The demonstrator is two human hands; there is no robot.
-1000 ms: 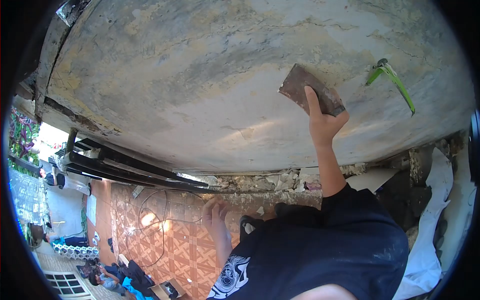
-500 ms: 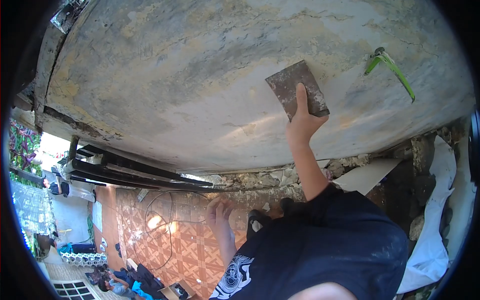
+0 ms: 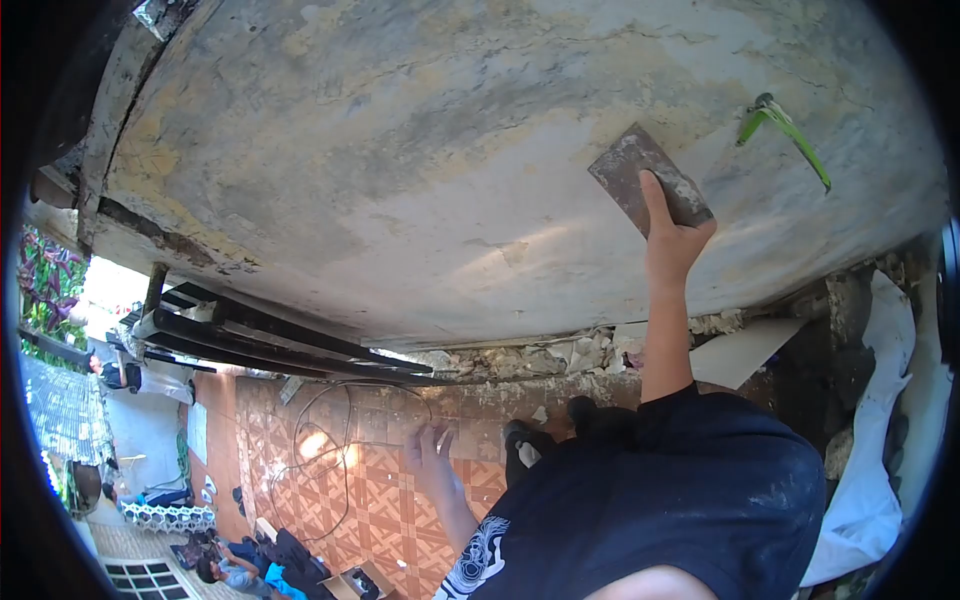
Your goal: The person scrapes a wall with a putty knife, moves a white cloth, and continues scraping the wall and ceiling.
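Observation:
My right hand [image 3: 672,240] grips a flat, brown rectangular sheet [image 3: 625,170] smeared with whitish dust. One digit lies extended over its face, while the other fingers are mostly hidden. The frames do not settle whether this is sandpaper or a thin scraper plate. It is held up against the patchy grey, white and yellowish wall [image 3: 400,160]; how much of it touches the wall cannot be made out. My left hand [image 3: 430,445] hangs low over the tiled floor, its fingers loosely bent and apart, with nothing visible in it.
A green strip [image 3: 795,145] hangs from a knob on the wall. Black metal bars [image 3: 280,340] run along the lower left. Rubble [image 3: 570,352] and white sheeting [image 3: 860,510] lie near the wall's foot. A cable [image 3: 347,470] loops across the tiles. Several people are at the left.
My right hand has shifted to the right along the wall with the brown sheet, toward the green strip. My left hand has moved slightly down. The view has shifted a little.

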